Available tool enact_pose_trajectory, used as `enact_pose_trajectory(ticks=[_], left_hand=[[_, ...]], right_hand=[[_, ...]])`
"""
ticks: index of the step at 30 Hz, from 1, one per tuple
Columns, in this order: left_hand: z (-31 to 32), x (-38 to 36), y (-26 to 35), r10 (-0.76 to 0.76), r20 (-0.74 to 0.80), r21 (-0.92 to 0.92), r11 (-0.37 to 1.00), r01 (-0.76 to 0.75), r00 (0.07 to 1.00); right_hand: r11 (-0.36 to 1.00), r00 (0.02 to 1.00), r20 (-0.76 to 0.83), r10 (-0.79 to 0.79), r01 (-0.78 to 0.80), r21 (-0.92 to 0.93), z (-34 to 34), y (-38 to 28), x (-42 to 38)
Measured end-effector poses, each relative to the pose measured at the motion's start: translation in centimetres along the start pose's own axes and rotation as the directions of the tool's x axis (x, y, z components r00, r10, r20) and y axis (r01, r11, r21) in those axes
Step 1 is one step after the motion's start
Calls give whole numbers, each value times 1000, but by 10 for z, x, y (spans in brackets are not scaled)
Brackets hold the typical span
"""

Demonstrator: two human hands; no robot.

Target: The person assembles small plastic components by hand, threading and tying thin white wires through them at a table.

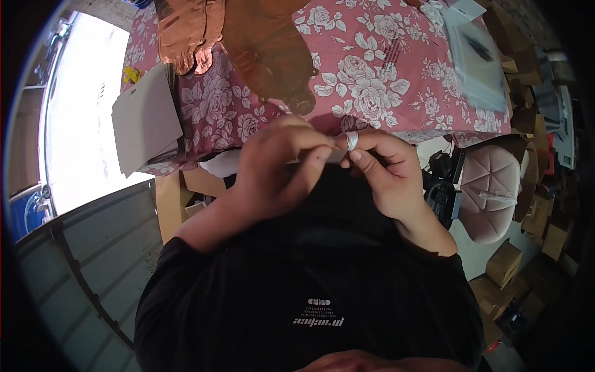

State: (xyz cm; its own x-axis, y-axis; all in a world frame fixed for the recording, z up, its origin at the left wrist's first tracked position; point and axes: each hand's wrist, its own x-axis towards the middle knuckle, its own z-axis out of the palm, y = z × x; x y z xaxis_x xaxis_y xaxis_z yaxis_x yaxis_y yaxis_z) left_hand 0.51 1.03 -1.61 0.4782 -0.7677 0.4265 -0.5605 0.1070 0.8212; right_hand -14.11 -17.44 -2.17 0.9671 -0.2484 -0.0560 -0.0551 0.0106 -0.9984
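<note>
Hands meet close to the chest, just below the near edge of the table (396, 74). Left hand (279, 167) and right hand (387, 173) pinch a small pale strip (338, 155) between them; thumb and forefinger of each hand are clenched on its ends, the other fingers curled in. Strip is mostly hidden by the fingertips; whether it is tape, paper or film, cannot tell. A white band (352, 141) sits around one right finger, touching the strip's upper end or just beside it.

Judgement on handling: the piece is thin and light, so it probably wants a fingertip grip only, with even tension from both sides. Pulling harder on one side would likely skew or tear it. Keeping the hands low over the dark shirt gives good contrast for seeing the edge.

Table carries a rose-print cloth. On it, well apart from the hands: copper foil pieces (186, 31), shiny and crumpled, at the far left; a large brown flat shape (273, 56) beside them; a stack of grey card sheets (145, 118) overhanging the left edge; clear plastic sleeves (477, 62) at the right, blurred.

Containers: cardboard boxes (505, 263) stand on the floor to the right, near a pink padded stool (489, 192). The nearest box looks closed; contents of all are not visible. More cartons pile along the far right, too dark to read.
</note>
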Motion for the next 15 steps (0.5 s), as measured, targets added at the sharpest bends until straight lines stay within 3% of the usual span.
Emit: enact_pose_trajectory(ticks=[1, 5, 7, 10, 11, 13, 14, 15], left_hand=[[-1, 2, -2, 25, -92, 11, 1000, -24, 995], [3, 10, -9, -6, -98, -123, 992, -6, 995], [-3, 10, -12, -62, 213, -232, 966, 112, 975], [-2, 9, -17, -20, 259, -353, 929, 114, 966], [-1, 8, -14, -20, 261, -352, 929, 114, 965], [3, 5, -5, -179, 262, -594, 745, 304, 948], [4, 6, -3, -179, 262, -593, 746, 304, 948], [4, 7, -1, -187, 259, -478, 828, 294, 948]], right_hand=[[990, 998, 3, 57, -56, 131, 1, -3, -1], [964, 993, 93, 69, -91, 250, -4, -5, -1], [905, 989, 142, 39, -95, 415, -6, -2, 0], [861, 985, 174, 5, -93, 500, -9, -3, 0], [860, 985, 173, 5, -92, 501, -8, -2, 0], [892, 992, 122, 32, -83, 445, -4, 0, -1], [892, 992, 122, 31, -83, 445, -2, 1, 0], [940, 996, 90, 15, -44, 339, 0, 2, 0]])
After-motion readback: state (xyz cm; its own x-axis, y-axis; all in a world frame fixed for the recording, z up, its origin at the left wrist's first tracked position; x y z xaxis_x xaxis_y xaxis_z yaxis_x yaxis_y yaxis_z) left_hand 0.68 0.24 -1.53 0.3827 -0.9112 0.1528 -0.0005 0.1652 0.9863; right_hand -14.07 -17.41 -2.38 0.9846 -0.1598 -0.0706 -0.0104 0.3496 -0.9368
